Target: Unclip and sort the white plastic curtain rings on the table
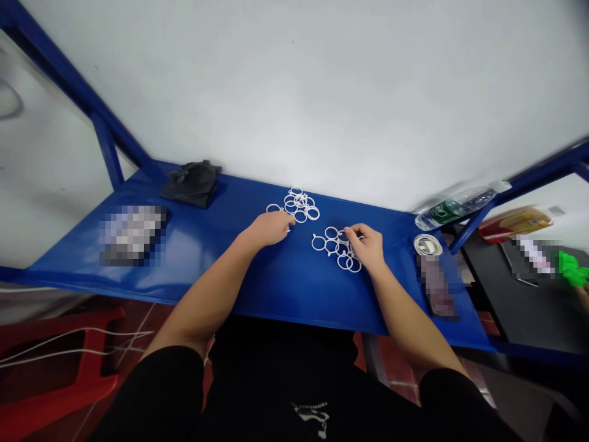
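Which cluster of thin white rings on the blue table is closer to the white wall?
The cluster of thin white rings by the left hand is: this far cluster sits near the wall, while the other cluster, at the right hand, lies farther off.

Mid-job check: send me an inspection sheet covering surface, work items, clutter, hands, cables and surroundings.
Surface: blue tabletop, glossy.
Work items: white rings with small tabs, in a far cluster and a near cluster.
Clutter: black bag and blurred item at left; green-labelled bottle, white roll and another blurred item at right.
Hands: left hand at the far cluster, right hand at the near one; grips unclear.
Cables: white cables at lower left, off the tabletop.
Surroundings: pale wall behind; dark table at right.
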`<action>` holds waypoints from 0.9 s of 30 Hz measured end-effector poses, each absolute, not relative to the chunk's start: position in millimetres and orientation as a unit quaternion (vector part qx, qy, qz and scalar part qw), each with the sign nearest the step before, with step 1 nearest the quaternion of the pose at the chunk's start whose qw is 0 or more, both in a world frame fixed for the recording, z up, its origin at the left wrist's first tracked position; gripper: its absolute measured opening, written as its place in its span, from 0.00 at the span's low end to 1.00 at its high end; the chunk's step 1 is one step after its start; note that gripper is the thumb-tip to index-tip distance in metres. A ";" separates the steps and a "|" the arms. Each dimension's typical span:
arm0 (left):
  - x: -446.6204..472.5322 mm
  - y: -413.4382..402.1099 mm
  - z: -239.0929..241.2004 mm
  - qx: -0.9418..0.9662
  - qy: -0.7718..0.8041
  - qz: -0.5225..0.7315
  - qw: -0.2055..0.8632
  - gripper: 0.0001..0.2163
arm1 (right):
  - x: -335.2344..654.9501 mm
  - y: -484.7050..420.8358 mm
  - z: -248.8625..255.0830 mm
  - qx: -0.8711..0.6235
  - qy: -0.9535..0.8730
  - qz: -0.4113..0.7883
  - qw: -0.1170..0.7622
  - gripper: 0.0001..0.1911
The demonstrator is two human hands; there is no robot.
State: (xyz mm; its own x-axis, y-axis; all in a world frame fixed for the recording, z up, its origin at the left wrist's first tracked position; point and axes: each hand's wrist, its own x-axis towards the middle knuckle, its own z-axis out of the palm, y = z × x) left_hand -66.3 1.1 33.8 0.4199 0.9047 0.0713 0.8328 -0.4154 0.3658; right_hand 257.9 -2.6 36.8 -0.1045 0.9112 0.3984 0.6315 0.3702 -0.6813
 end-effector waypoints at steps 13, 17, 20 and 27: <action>9.6 -34.5 38.3 0.789 0.360 0.459 0.193 0.08 | 237.0 -23.7 39.9 -0.313 -0.863 0.183 0.351 0.12; 14.9 -36.6 34.0 0.777 0.359 0.479 0.196 0.05 | 236.2 -24.5 39.5 -0.329 -0.855 0.178 0.358 0.11; 15.0 -37.2 33.1 0.766 0.365 0.491 0.198 0.05 | 237.6 -24.8 39.4 -0.350 -0.842 0.180 0.368 0.10; 17.1 -40.8 30.9 0.768 0.369 0.490 0.185 0.07 | 238.2 -25.1 35.6 -0.383 -0.828 0.156 0.379 0.09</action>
